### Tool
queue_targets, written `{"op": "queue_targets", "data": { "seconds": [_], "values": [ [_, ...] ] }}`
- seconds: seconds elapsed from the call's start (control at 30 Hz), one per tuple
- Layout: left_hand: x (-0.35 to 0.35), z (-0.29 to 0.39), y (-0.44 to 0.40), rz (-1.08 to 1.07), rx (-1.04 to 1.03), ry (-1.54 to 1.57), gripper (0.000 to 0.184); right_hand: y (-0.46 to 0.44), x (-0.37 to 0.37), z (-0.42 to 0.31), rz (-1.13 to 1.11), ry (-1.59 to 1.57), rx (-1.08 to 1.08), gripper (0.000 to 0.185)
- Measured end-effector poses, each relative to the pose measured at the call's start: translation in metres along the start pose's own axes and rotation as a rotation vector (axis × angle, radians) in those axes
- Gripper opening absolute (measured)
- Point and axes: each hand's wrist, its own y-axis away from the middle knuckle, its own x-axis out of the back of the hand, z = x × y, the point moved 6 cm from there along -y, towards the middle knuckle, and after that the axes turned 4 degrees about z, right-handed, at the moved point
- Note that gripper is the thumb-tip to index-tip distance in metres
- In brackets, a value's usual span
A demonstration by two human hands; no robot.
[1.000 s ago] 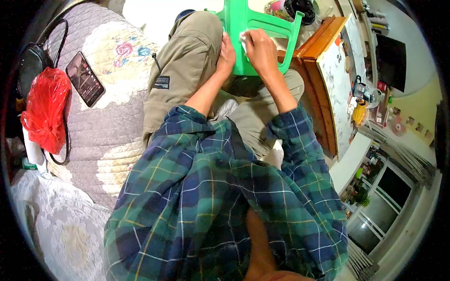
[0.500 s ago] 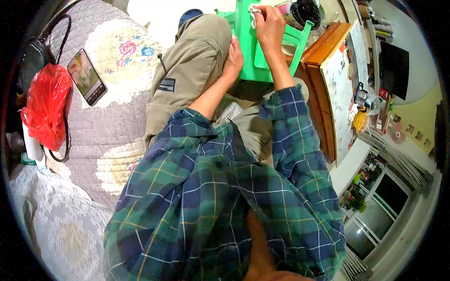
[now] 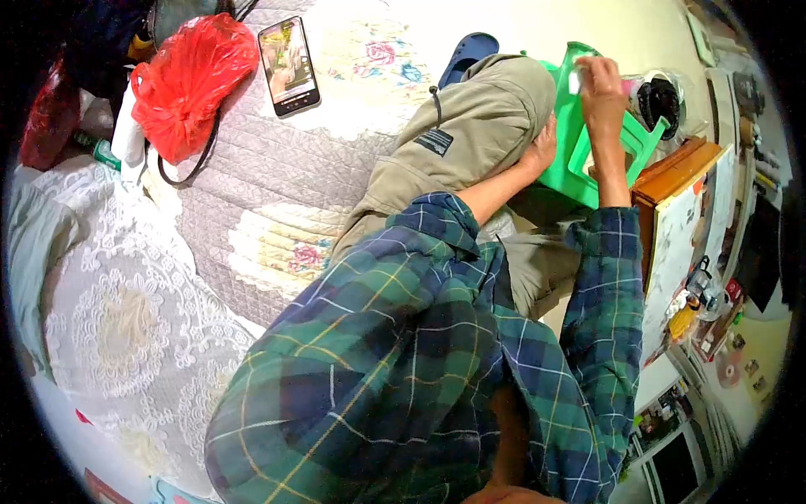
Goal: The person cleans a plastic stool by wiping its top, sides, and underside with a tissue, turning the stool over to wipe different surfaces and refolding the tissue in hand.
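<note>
A green plastic stool (image 3: 564, 168) lies tilted in front of my knees, its side frame facing me. My right hand (image 3: 603, 92) is closed on a small white cloth (image 3: 575, 81), pressed against the stool's upper part. Between my raised knee and the stool, my left hand (image 3: 541, 147) grips the stool's near edge. Its fingertips are partly hidden. Khaki trousers (image 3: 470, 118) cover the raised leg beside it.
A phone (image 3: 289, 67) with a lit screen lies on the quilted bedspread (image 3: 277, 168), near a red plastic bag (image 3: 197, 84). A blue clog (image 3: 470, 55) is beyond my knee. To the right stands a wooden cabinet (image 3: 672, 172), with a black-lined bin (image 3: 659, 105) behind the stool.
The view has swung left, so everything sits further right in the picture. My right hand remains at the stool's upper part with the cloth, and my left hand stays by the knee.
</note>
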Motion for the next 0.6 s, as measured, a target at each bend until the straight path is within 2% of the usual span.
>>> {"op": "queue_targets", "data": {
  "seconds": [0.03, 0.07, 0.13, 0.17, 0.23, 0.27, 0.3, 0.37, 0.4, 0.43, 0.47, 0.5, 0.53, 0.6],
  "values": [
    [-0.001, 0.000, -0.002, 0.003, 0.004, -0.002, 0.047, 0.009, -0.001, -0.005, -0.041, -0.010, 0.001, 0.014],
    [-0.006, -0.009, -0.003, 0.020, 0.242, 0.664, 0.045, 0.020, -0.002, -0.008, -0.082, -0.014, 0.000, 0.015],
    [-0.022, -0.013, -0.002, 0.039, 0.466, 1.348, 0.043, 0.036, 0.003, -0.015, -0.109, -0.056, -0.043, 0.017],
    [-0.034, -0.008, 0.006, 0.036, 0.501, 1.470, 0.042, 0.049, 0.001, -0.018, -0.146, -0.056, -0.044, 0.019],
    [-0.022, -0.015, 0.004, -0.236, 0.506, 1.763, 0.044, 0.078, 0.003, -0.023, -0.118, -0.121, -0.092, 0.021],
    [-0.007, -0.030, 0.003, -0.525, 0.464, 1.898, 0.048, 0.094, 0.005, -0.024, -0.129, -0.090, -0.117, 0.021],
    [-0.041, -0.013, 0.009, -0.426, 0.489, 2.072, 0.049, 0.103, 0.015, -0.027, -0.118, -0.175, -0.148, 0.021],
    [-0.032, -0.020, 0.001, -0.310, 0.690, 2.219, 0.052, 0.109, 0.034, -0.022, -0.080, -0.210, -0.250, 0.019],
    [0.007, -0.059, -0.007, -0.294, 0.860, 2.179, 0.051, 0.112, 0.041, -0.014, -0.025, -0.237, -0.330, 0.018],
    [0.006, -0.055, -0.008, -0.301, 0.839, 2.188, 0.051, 0.115, 0.050, 0.006, 0.052, -0.298, -0.581, 0.018],
    [-0.003, -0.052, -0.006, -0.245, 0.793, 2.003, 0.049, 0.118, 0.057, 0.025, 0.124, -0.368, -0.831, 0.018],
    [-0.010, -0.049, -0.001, -0.190, 0.747, 1.816, 0.047, 0.112, 0.065, 0.035, 0.265, -0.381, -0.885, 0.015],
    [-0.024, -0.038, 0.006, -0.201, 0.743, 1.813, 0.047, 0.109, 0.060, 0.039, 0.265, -0.380, -0.895, 0.015],
    [-0.047, -0.012, 0.007, -0.010, 0.467, 1.582, 0.044, 0.082, 0.045, 0.025, 0.209, -0.156, -0.468, 0.011]
  ]
}}
